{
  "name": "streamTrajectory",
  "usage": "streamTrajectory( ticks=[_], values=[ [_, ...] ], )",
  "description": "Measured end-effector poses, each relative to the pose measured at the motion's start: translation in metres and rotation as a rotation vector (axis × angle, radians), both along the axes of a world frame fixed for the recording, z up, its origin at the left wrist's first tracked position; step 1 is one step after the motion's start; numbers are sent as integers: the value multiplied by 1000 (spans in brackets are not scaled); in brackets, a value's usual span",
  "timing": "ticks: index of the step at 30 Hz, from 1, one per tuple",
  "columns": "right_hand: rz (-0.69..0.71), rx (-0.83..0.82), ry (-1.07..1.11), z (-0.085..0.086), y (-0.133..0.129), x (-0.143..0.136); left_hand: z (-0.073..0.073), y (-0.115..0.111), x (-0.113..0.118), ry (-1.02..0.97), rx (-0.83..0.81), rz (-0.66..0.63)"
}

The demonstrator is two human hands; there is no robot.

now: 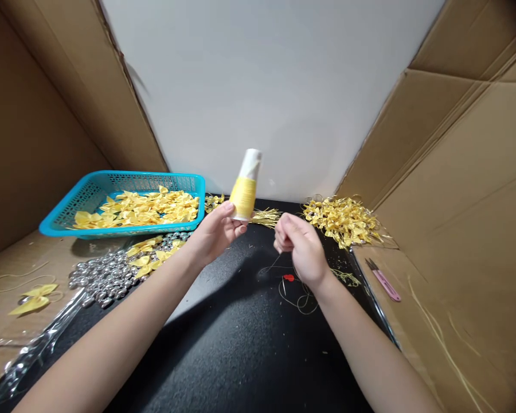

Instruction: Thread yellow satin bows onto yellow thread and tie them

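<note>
A cone-shaped spool of yellow thread [243, 195], white at its narrow top, stands slightly tilted in my left hand [217, 232]; the fingers hold it near its base. To the right, my right hand [301, 246] is closed in a fist. Fine thread [277, 264] shows just under this fist and seems to come from it, though the grip itself is hidden. On the black mat below lie a needle [284, 285], a small red piece [288, 277] and loose loops of thread.
A blue basket [122, 233] of yellow ribbon bows stands at left, silver beads [105, 275] in front of it. Finished-looking yellow bow pieces [341, 221] are heaped at right. Pink-handled snips [384, 281] lie on cardboard. Gold strands [266, 217] lie at the back, before a pale wall.
</note>
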State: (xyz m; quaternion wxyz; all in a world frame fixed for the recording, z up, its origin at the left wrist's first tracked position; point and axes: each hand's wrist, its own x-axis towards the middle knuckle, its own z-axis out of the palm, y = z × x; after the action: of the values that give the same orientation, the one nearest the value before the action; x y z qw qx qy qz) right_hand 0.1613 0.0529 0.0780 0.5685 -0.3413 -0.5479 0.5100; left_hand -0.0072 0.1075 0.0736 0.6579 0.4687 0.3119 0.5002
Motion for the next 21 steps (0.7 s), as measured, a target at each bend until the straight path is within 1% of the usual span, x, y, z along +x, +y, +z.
streamTrajectory(
  ticks=[2,4,8,9,11,13,14,17,21],
  values=[
    [-39,46,-141,8,3,17,-14,7,0,-24,-8,-39],
    [-56,55,-345,16,5,36,-29,14,-3,44,23,-57],
    [-86,3,-829,27,6,67,-54,26,-12,447,180,-113],
    [-67,-25,-940,28,5,73,-59,28,-13,536,212,-136],
    [3,-93,-1114,30,4,83,-64,31,-15,635,244,-178],
    [49,-151,-1218,31,3,89,-67,31,-15,701,278,-195],
    [45,-167,-1248,31,3,91,-68,31,-15,737,301,-197],
    [-15,-184,-1280,35,1,97,-69,29,-13,817,364,-219],
    [-64,-190,-1264,46,-7,101,-70,28,-12,869,419,-249]
  ],
)
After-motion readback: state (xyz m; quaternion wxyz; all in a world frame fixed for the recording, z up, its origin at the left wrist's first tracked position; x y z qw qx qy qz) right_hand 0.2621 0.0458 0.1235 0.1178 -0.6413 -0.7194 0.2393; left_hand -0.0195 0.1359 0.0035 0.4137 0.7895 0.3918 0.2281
